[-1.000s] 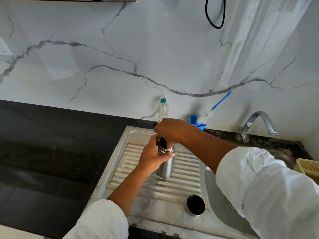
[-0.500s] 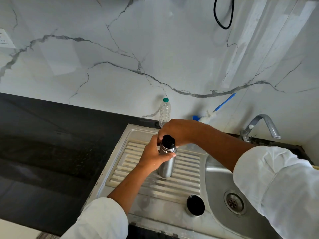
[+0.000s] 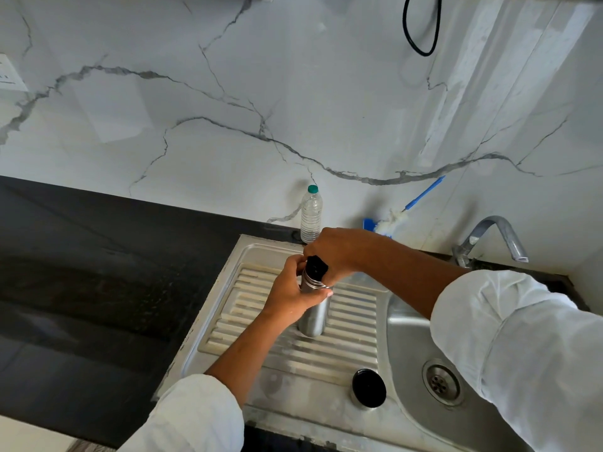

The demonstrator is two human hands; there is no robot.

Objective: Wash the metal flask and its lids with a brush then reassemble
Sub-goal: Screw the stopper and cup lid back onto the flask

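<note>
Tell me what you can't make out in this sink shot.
Head view:
How far the black lid sits in the flask: the right hand covers the joint.
Upper body of flask: wrapped by the left hand.
Right part of sink basin: under the right sleeve.
Lower end of brush: behind the right forearm.

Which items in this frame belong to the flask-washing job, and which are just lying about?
Job: metal flask, black stopper, outer cap, bottle brush, tap.
Lying about: plastic water bottle, hanging black cable, wall socket.
</note>
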